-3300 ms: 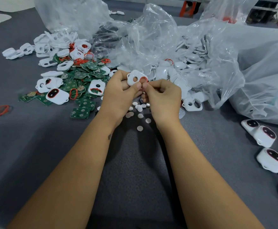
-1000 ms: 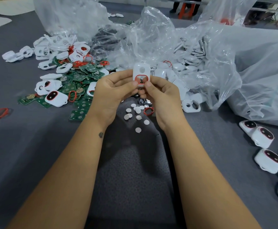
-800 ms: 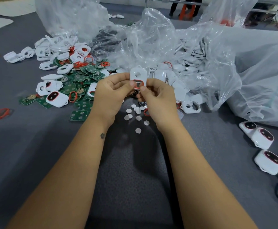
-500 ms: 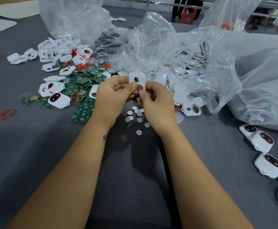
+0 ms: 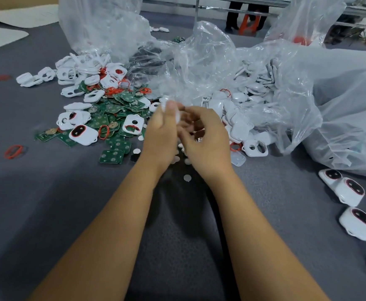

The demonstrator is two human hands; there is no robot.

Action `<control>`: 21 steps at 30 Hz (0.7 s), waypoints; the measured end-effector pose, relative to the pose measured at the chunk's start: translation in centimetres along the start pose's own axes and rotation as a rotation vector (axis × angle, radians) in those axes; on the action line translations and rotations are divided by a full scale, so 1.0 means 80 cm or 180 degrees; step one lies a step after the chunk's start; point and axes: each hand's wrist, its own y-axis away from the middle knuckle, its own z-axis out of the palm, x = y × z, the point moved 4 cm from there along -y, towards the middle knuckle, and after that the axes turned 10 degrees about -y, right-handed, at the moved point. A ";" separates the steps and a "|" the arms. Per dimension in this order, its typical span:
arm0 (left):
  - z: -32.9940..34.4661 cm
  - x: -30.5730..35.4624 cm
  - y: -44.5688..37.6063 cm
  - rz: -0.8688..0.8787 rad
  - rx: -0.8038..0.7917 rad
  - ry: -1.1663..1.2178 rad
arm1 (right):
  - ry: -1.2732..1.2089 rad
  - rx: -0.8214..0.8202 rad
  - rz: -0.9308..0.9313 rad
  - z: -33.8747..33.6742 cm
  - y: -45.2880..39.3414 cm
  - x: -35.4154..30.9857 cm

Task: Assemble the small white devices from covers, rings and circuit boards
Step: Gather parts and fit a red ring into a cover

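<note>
Left hand (image 5: 162,131) is pinching a white cover (image 5: 173,111), blurred, above the grey table (image 5: 47,203); right hand (image 5: 206,135) is sitting just beside it with fingers curled, and whether it is grasping anything cannot be told. Boards (image 5: 112,120), rings (image 5: 103,131) and loose covers (image 5: 132,126) are lying to the left, finished devices (image 5: 351,191) at far right by the plastic bags (image 5: 286,88)

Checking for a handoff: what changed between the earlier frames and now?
The white cover, earlier pinched between both hands, now sits in the left hand alone, blurred in motion. The right hand has let go, fingers loosely curled. The circuit boards and finished devices stayed put.
</note>
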 end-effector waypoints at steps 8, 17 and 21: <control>-0.087 -0.005 -0.021 0.0144 0.1627 0.0582 | 0.0601 0.0856 0.0889 -0.062 -0.012 0.027; -0.068 -0.014 -0.026 -0.0097 0.1095 0.0242 | 0.2334 -0.0679 0.0627 -0.016 -0.007 0.024; -0.060 -0.020 -0.027 -0.0180 0.0867 0.0161 | 0.2321 -0.0700 0.0537 -0.018 -0.007 0.021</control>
